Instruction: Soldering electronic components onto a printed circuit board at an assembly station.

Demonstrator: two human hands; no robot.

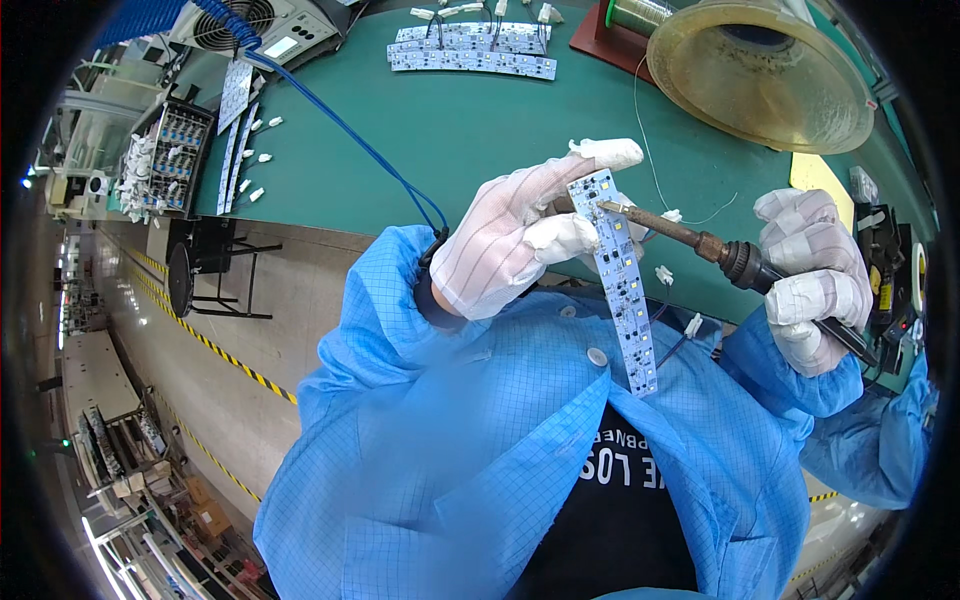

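Observation:
My left hand (525,225), in a striped white glove with taped fingertips, grips a narrow white LED circuit board (625,290) near its upper end. The board hangs tilted in front of my chest, with small chips along its face. Wires with white connectors (664,275) stick out on its right side. My right hand (815,280), gloved and taped likewise, is closed round the black handle of a soldering iron (735,258). The iron's tip reaches the board's upper part, by the left fingers; whether it touches cannot be made out.
More LED boards (475,62) lie at the back of the green table (330,175), others (236,150) at its left. A solder spool (640,15) and a fume funnel (765,75) stand back right. A blue cord (350,130) runs to my left wrist. Another person's sleeve (875,450) shows at right.

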